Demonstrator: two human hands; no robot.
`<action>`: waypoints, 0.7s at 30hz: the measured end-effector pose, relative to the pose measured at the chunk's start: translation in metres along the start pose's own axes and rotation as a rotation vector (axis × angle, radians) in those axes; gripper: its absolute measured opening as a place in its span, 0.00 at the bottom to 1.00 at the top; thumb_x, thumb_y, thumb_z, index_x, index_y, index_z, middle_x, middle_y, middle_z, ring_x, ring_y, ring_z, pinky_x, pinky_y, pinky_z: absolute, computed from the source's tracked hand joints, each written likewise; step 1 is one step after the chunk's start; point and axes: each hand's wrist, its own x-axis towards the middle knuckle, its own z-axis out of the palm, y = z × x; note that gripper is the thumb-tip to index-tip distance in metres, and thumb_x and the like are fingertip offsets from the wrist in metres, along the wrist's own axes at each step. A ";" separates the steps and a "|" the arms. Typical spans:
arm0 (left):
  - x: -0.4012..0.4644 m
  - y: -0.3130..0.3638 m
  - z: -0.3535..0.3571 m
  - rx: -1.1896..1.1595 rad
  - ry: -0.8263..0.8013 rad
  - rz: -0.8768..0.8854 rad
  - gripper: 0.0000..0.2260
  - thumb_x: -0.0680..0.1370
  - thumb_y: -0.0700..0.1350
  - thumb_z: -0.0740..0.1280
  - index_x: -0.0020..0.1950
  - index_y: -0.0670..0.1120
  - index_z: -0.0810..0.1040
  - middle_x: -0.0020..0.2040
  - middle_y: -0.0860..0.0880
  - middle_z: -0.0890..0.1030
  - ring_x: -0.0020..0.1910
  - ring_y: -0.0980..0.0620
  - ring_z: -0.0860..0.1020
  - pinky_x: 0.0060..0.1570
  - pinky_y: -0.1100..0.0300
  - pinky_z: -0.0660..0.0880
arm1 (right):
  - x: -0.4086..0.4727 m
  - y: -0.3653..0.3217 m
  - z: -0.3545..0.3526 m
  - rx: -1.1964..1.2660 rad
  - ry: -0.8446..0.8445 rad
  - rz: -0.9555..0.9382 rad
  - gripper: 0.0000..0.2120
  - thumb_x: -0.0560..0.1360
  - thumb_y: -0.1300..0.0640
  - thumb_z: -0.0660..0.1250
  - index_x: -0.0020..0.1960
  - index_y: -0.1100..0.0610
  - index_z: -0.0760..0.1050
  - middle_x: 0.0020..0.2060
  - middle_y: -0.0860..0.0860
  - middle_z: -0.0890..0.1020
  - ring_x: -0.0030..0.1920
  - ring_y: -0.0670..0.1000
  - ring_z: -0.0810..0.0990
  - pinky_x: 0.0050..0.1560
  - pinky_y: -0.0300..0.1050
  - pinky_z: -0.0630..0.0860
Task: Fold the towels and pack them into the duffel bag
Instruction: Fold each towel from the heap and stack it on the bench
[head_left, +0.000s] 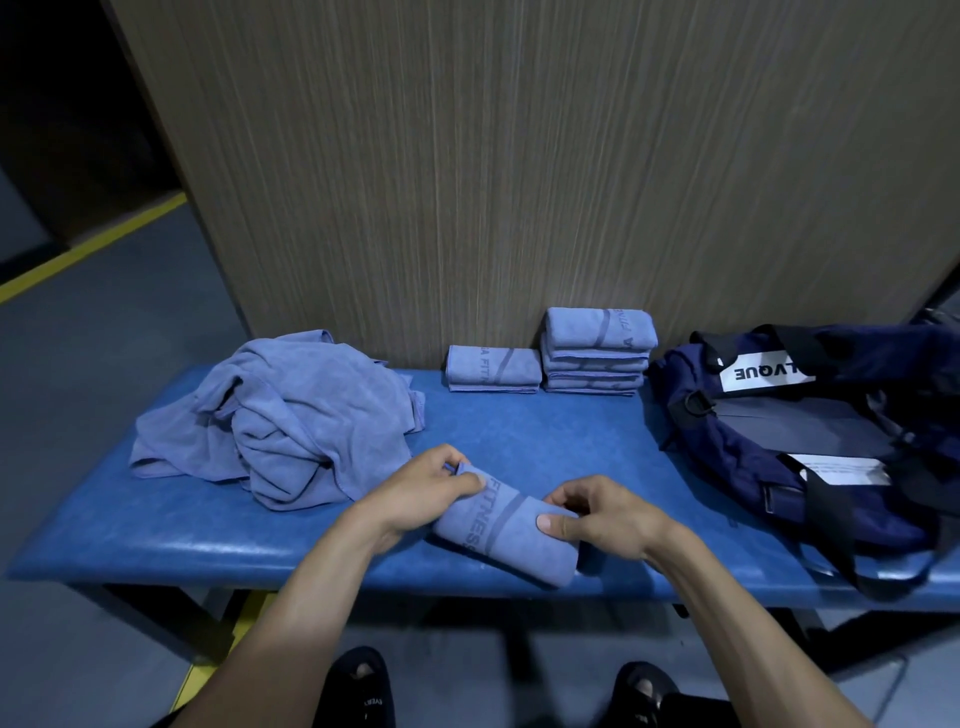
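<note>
Blue padded desk is standing against a wood-grain panel. Both hands are pinching the folded towel near the front edge: left hand at its far-left end, right hand apparently at its right end. Duffel bag is lying rightward, nearer the right hand.

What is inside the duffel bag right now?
The duffel bag lies open on the bench. Only its grey lining and a white label show; no towel is visible inside. Its deeper corners are hidden by the folded sides.
</note>
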 end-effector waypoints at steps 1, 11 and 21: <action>-0.002 0.002 0.002 -0.088 -0.005 0.001 0.04 0.77 0.42 0.72 0.49 0.45 0.77 0.37 0.51 0.77 0.32 0.60 0.74 0.36 0.66 0.70 | -0.001 0.000 -0.001 -0.005 -0.011 0.002 0.11 0.75 0.52 0.75 0.52 0.59 0.82 0.44 0.55 0.85 0.42 0.46 0.79 0.46 0.44 0.75; -0.008 0.018 0.005 -0.305 -0.049 0.215 0.15 0.67 0.46 0.77 0.52 0.46 0.82 0.48 0.52 0.81 0.48 0.57 0.78 0.52 0.63 0.75 | -0.018 -0.015 -0.005 0.205 -0.181 -0.029 0.20 0.69 0.50 0.78 0.54 0.60 0.78 0.46 0.51 0.79 0.47 0.47 0.76 0.50 0.42 0.72; -0.010 0.035 0.004 -0.388 0.012 0.249 0.11 0.68 0.44 0.74 0.48 0.43 0.80 0.43 0.50 0.82 0.44 0.54 0.79 0.49 0.58 0.76 | -0.013 -0.047 0.014 0.421 -0.186 -0.104 0.25 0.71 0.46 0.77 0.62 0.59 0.79 0.55 0.58 0.85 0.53 0.52 0.83 0.57 0.51 0.77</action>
